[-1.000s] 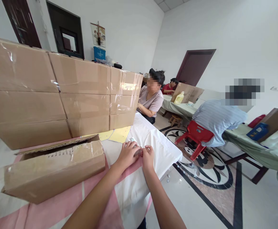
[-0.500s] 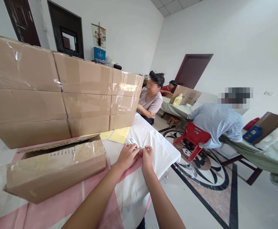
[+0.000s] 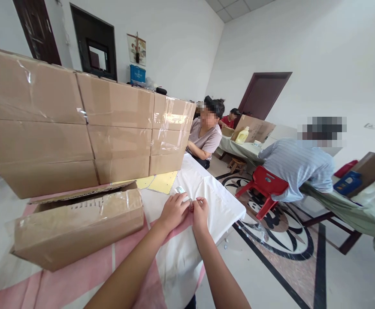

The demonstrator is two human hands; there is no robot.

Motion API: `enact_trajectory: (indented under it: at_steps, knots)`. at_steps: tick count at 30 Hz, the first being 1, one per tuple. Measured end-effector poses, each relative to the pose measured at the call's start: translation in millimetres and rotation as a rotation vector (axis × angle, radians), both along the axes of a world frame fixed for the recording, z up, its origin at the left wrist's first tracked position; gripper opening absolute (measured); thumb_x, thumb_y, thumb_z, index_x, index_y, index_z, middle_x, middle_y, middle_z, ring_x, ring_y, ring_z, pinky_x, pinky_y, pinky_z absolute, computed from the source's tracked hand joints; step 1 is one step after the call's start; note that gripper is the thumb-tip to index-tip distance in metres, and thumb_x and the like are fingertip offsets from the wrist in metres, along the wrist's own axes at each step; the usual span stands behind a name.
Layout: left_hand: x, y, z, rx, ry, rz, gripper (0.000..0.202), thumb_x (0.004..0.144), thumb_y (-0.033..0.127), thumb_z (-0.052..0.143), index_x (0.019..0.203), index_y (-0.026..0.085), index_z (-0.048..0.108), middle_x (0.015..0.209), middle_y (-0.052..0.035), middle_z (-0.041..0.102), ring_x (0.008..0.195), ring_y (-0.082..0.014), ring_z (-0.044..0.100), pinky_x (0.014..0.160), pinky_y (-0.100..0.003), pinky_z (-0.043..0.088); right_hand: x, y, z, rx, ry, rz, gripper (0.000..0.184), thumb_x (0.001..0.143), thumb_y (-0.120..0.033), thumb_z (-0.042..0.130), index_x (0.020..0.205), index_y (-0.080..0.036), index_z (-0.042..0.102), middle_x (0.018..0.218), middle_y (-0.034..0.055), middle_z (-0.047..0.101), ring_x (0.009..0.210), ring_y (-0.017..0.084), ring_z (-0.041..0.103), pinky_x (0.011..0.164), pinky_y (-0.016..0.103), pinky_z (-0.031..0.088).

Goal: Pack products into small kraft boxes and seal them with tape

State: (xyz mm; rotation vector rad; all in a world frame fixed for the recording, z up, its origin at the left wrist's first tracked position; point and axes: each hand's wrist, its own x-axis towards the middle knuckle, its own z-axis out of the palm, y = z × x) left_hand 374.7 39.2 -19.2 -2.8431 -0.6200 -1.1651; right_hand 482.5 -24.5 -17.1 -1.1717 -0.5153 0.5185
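Observation:
My left hand (image 3: 173, 211) is curled over the tablecloth, its fingers closed against a small white-and-green object (image 3: 180, 189) whose kind I cannot make out. Close beside it, my right hand (image 3: 201, 213) pinches thumb and fingers together at the same spot. Whatever lies between the fingertips is mostly hidden. Just beyond the hands, flat yellow sheets (image 3: 163, 182) lie on the white and pink cloth (image 3: 216, 201). To the left of my arms sits a long cardboard box (image 3: 78, 231) with its top flap partly raised.
A wall of stacked, taped cartons (image 3: 119, 133) stands along the far left of the table. Behind it sits a person in a pale top (image 3: 205, 139). On the right, another person (image 3: 298, 167) sits on a red chair (image 3: 267, 184) at a second table.
The view has shifted slightly, so the room appears a little further right. Both hands keep nearly the same closed pose at the same place.

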Motion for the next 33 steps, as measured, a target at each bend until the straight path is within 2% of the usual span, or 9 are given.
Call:
enact_trajectory:
  at_steps: [7,13,15,20,23,27,33]
  knots:
    - [5.2,-4.1,1.5,-0.031,0.007,0.057,0.014,0.092,0.016,0.055,0.099,0.023,0.066,0.130,-0.0094,0.060,0.108,-0.0270,0.059,0.083,-0.041,0.051,-0.8,1.6,2.8,0.039,0.110,0.029,0.031,0.070,-0.025,0.063,0.094,-0.025,0.044,0.056,-0.0107,0.054,0.049,0.012,0.051,0.051,0.023,0.040]
    - [5.6,-3.6,0.4,-0.086,0.018,0.061,0.015,0.092,0.016,0.054,0.096,0.024,0.066,0.134,-0.0093,0.058,0.109,-0.0271,0.058,0.086,-0.042,0.052,-0.9,1.3,4.4,0.071,0.155,0.047,0.031,0.070,-0.023,0.065,0.093,-0.025,0.045,0.055,-0.0107,0.054,0.049,0.012,0.051,0.051,0.023,0.041]
    - [5.6,-3.6,0.0,-0.103,0.014,0.054,0.017,0.092,0.016,0.054,0.102,0.024,0.066,0.138,-0.0100,0.055,0.111,-0.0277,0.057,0.087,-0.042,0.052,-1.0,0.5,4.3,0.066,0.154,0.050,0.030,0.070,-0.023,0.064,0.093,-0.025,0.044,0.054,-0.0109,0.054,0.048,0.012,0.051,0.051,0.023,0.040]
    - [6.0,-3.8,-0.7,-0.137,0.021,0.011,0.039,0.089,0.012,0.055,0.123,0.028,0.063,0.149,-0.0095,0.048,0.118,-0.0300,0.053,0.092,-0.046,0.052,-0.7,-0.7,3.6,0.045,0.178,0.061,0.029,0.073,-0.027,0.066,0.093,-0.026,0.044,0.058,-0.0092,0.058,0.051,0.013,0.056,0.051,0.024,0.042]
    - [6.4,-3.4,-0.5,-0.164,0.021,-0.002,0.040,0.089,0.013,0.055,0.126,0.028,0.063,0.148,-0.0094,0.049,0.118,-0.0304,0.053,0.093,-0.047,0.051,-0.7,-0.8,4.2,0.051,0.189,0.069,0.031,0.072,-0.027,0.067,0.093,-0.026,0.044,0.057,-0.0096,0.057,0.050,0.013,0.054,0.050,0.023,0.041]
    - [6.4,-3.4,0.4,-0.194,0.004,-0.001,0.036,0.090,0.012,0.054,0.120,0.027,0.067,0.146,-0.0084,0.051,0.119,-0.0293,0.054,0.094,-0.045,0.051,-1.7,-2.2,8.0,0.034,0.205,0.063,0.031,0.073,-0.026,0.068,0.093,-0.025,0.045,0.057,-0.0095,0.058,0.051,0.012,0.054,0.051,0.023,0.041]
    - [5.3,-7.4,3.4,-0.149,0.000,0.007,0.037,0.092,0.012,0.050,0.121,0.029,0.066,0.144,-0.0043,0.059,0.112,-0.0270,0.059,0.089,-0.044,0.051,-2.1,-3.5,8.8,0.026,0.209,0.063,0.031,0.072,-0.024,0.067,0.095,-0.025,0.046,0.058,-0.0091,0.057,0.051,0.013,0.055,0.052,0.025,0.043]
